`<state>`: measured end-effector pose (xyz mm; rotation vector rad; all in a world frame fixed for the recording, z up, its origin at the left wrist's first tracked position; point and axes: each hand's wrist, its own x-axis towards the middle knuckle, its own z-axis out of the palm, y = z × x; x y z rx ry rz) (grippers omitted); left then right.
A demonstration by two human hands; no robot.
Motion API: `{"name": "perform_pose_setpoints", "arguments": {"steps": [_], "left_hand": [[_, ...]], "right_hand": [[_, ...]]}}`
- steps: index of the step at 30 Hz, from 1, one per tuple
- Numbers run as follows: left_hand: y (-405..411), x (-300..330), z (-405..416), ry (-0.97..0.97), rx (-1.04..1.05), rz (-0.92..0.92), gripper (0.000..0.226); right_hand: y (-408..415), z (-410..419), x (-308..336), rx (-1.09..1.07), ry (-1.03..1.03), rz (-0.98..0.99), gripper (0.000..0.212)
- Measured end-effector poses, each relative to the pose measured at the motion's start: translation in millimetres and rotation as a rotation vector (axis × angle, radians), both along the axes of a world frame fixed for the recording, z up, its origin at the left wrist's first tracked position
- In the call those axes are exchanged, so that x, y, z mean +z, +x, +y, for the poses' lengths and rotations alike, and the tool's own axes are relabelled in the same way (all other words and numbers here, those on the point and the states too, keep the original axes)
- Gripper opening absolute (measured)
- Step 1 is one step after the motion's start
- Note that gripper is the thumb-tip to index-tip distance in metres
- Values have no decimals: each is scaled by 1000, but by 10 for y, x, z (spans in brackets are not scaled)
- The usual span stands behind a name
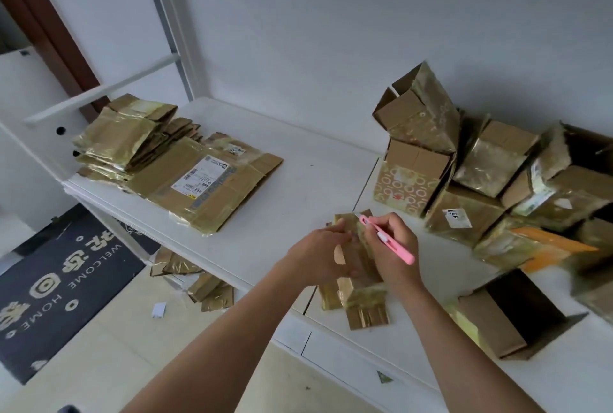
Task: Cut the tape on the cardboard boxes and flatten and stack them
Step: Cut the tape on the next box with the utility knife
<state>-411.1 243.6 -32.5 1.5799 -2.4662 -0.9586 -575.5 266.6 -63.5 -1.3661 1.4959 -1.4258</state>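
Box (356, 280) lies lengthwise away from the person, between both hands. Left hand (318, 256) steadies it, fingers loosely curled on it. Right hand (391, 246) fingers clamp the pink cutter (388, 239), blade at the far end.

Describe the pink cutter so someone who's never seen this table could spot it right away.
Look at the white table, between the flat cardboard stack and the pile of boxes. At the front edge, both hands work on one small box. The cutter is the slim pink stick in the right hand, the only pink thing there.
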Motion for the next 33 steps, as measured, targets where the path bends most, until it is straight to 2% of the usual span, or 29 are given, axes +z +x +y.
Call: {"name": "perform_pose_setpoints", "arguments": {"steps": [7,13,17,20,23,33], "left_hand": [[46,10,-15,20,-32,32,76],[4,29,-2,-29,-18,-124,73],[-4,27,8,-45,14,-136,70],[-17,31,22,-49,19,-140,72],[-12,44,38,-46,33,-146,74],[-62,114,61,-91,15,-223,76]], "right_hand": [[15,-14,-7,47,-45,156,10],[3,-35,91,82,-15,231,17],[-73,35,128,126,44,243,11],[-116,159,111,192,123,254,25],[-144,263,128,224,183,279,30],[-289,678,208,256,221,340,23]]}}
